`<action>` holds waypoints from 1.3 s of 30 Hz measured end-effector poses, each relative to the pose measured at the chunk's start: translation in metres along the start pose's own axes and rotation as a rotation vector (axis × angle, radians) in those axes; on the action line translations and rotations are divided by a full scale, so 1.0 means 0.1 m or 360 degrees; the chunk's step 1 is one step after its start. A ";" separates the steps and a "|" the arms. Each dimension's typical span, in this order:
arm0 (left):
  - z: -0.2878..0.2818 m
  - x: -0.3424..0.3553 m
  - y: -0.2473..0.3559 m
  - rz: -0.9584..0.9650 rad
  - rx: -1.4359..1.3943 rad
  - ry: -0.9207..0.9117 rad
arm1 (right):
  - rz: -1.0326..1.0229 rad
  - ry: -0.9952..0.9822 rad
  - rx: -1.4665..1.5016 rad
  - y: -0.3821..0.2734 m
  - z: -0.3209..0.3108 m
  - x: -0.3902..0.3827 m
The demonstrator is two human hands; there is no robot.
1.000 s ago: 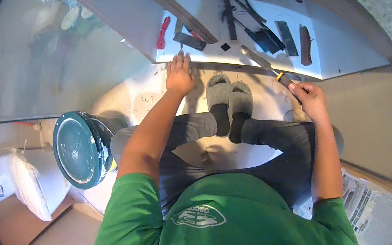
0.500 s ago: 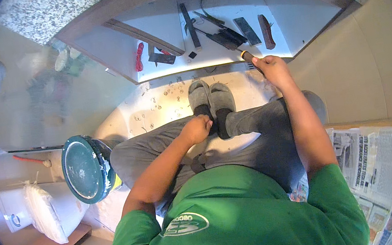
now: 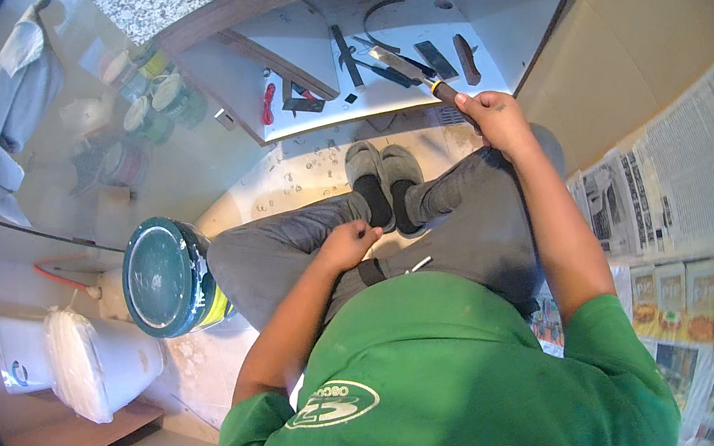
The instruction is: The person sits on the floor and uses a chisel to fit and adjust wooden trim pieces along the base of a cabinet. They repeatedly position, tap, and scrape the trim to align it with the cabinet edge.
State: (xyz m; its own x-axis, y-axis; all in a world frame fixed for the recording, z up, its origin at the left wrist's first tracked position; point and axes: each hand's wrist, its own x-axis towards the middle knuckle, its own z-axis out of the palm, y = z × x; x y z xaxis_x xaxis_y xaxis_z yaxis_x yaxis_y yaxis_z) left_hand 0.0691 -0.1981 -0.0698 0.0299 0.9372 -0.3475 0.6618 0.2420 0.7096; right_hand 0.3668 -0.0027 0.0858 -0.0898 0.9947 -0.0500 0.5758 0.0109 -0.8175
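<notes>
My right hand (image 3: 492,119) grips a flat-bladed tool (image 3: 448,94) by its dark, yellow-banded handle; the blade points up-left over the open cabinet's white bottom (image 3: 395,102). On that bottom lie a dark bar (image 3: 346,57), a curved dark strip (image 3: 371,21), a flat dark slab (image 3: 435,59), a brown piece (image 3: 467,59), a small black square (image 3: 351,98), a red cord bundle (image 3: 267,104) and other dark metal pieces (image 3: 303,104). My left hand (image 3: 346,245) is at my lap with its fingers curled; anything inside them is hidden.
A paint-spattered lidded bucket (image 3: 156,272) stands at my left, beside a wrapped white object (image 3: 87,367). A glass panel (image 3: 179,170) with a draped cloth (image 3: 9,115) is behind them. Newspapers (image 3: 667,182) lie at my right. My slippered feet (image 3: 381,166) rest before the cabinet.
My left hand has drawn back from the cabinet edge to my lap. The tool in my right hand has moved, angled further over the cabinet. The view has shifted.
</notes>
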 end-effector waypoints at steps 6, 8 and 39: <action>0.00 -0.14 0.06 -0.0066 0.0075 -0.0196 | -0.0080 -0.0009 0.0128 -0.37 -0.33 -0.50; 0.00 -0.19 0.09 -0.0048 0.0072 -0.0179 | -0.0209 0.0037 0.0155 -0.38 -0.36 -0.51; -0.23 -0.62 0.74 0.0451 -0.0288 0.0019 | -0.0113 0.0299 0.0677 -0.20 -0.53 -0.60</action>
State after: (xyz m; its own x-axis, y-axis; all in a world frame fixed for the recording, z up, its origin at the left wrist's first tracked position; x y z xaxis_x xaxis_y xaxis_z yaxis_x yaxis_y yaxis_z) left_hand 0.0990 -0.2321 0.0183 0.1844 0.9762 -0.1145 0.4843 0.0111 0.8748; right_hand 0.4036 -0.0575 0.1355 0.0545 0.9947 0.0873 0.1857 0.0758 -0.9797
